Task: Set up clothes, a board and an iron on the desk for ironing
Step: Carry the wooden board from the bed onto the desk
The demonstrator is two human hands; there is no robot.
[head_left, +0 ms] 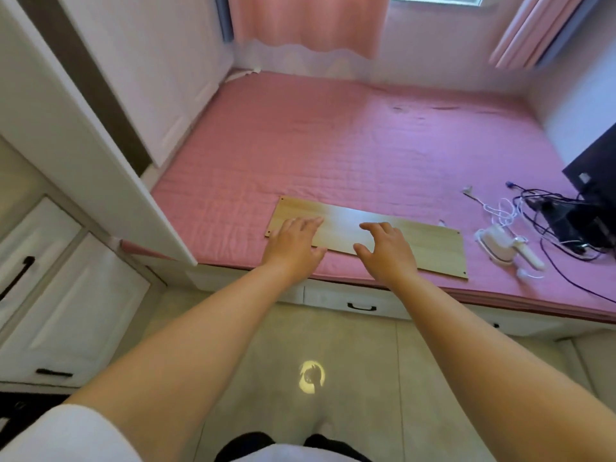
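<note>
A long light wooden board lies flat near the front edge of the pink quilted platform. Both my arms stretch out over it. My left hand is over the board's left part, fingers straight. My right hand hovers over the board's middle with fingers spread and slightly bent, holding nothing. A small white handheld iron with its white cord lies on the platform to the right of the board. No clothes are in view.
A tangle of black cables and a black monitor sit at the right edge. A white wardrobe door stands open on the left above white cabinets. Drawers run under the platform; pink curtains hang behind.
</note>
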